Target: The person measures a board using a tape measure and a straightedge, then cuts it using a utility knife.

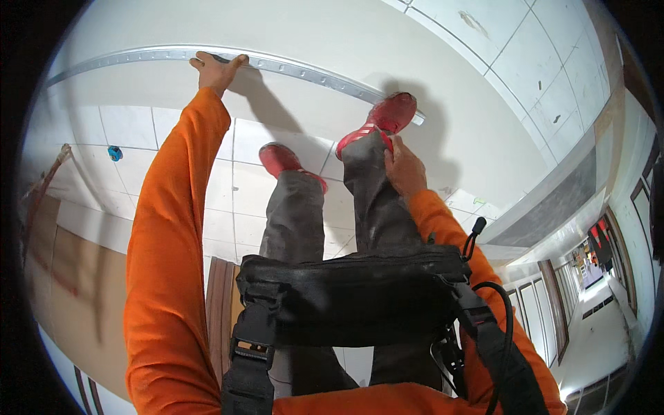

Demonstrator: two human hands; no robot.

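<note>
Left hand (pixel 217 73) lay spread across the metal strip (pixel 297 68) on pale board (pixel 311 28), red shoe (pixel 394 113) over its right end, seemingly to steady it; right hand (pixel 407 168) was at trouser leg (pixel 366 197), grip too hidden to tell.

A white tiled floor (pixel 512 41) carries everything, showing from twelve-thirty round past two o'clock and again across nine to eleven. On it lies a broad pale board (pixel 311 31), sweeping from ten o'clock over twelve and down past three. A long metal strip (pixel 304 71) lies along the board from ten to between one and two, where a red right shoe (pixel 393 113) overlaps it. A small blue object (pixel 115 153) sits on the tiles at nine-thirty.
</note>
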